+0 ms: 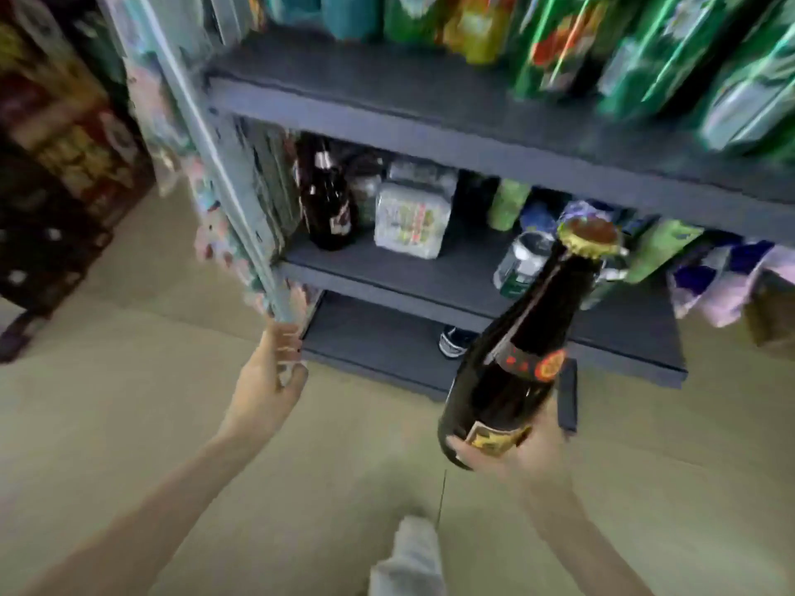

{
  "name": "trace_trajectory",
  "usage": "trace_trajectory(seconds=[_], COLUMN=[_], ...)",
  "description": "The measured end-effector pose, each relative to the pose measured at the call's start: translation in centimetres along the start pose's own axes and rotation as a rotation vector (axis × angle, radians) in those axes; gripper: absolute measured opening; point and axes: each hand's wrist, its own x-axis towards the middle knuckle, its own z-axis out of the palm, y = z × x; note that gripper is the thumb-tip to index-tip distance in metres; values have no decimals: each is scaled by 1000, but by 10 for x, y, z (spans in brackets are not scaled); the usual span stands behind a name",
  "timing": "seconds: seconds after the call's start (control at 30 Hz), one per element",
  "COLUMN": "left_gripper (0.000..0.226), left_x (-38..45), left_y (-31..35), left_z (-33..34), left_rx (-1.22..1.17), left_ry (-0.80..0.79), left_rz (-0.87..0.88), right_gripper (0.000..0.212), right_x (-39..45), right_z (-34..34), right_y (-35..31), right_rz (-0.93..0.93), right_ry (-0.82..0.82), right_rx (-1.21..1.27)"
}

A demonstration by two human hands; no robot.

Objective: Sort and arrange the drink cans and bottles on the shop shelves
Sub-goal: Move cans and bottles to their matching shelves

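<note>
Right hand (522, 449): fingers curled round the base of a dark brown glass bottle with a gold crown cap and red neck label (512, 367), tilted, neck toward the dark grey shelving unit (387, 101), out in front of its middle shelf. Left hand (275, 376): fingers wrapped on the pale upright post (241, 200) at the shelving's left edge. On that middle shelf, far left: another dark brown bottle (329, 200), upright, beside a pale wrapped pack (411, 217). Top shelf: green cans (671, 62), blurred.
</note>
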Motion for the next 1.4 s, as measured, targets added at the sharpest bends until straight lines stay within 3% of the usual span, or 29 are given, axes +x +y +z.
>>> trace_trajectory(seconds=[0.1,0.23,0.4,0.6,0.8,1.1,1.4], left_gripper=[45,49,53,54,42,45,45], left_x=[24,61,101,137,156,179,192], left_y=[-93,-195,-257,-296,-330,-340,-355], left_z=[47,101,153,181,191,207,200], left_rx=[93,133,115,150,227,308,352], left_ry=[-30,-7,-8,62,76,29,117], left_rz=[-33,-21,82,-20,-222,-159,-118], right_gripper=[89,91,98,100,99,104,102], right_x=[29,82,171,238,290,350,378], right_z=[48,105,161,194,228,295,343], right_y=[99,211,276,304,312,306,296], right_rz=[37,-22,-198,-325,-316,-315,-354], right_ry=[-53,-155,-141,-69,50,202,264], right_rx=[-34,-111,-230,-256,-121,38,82])
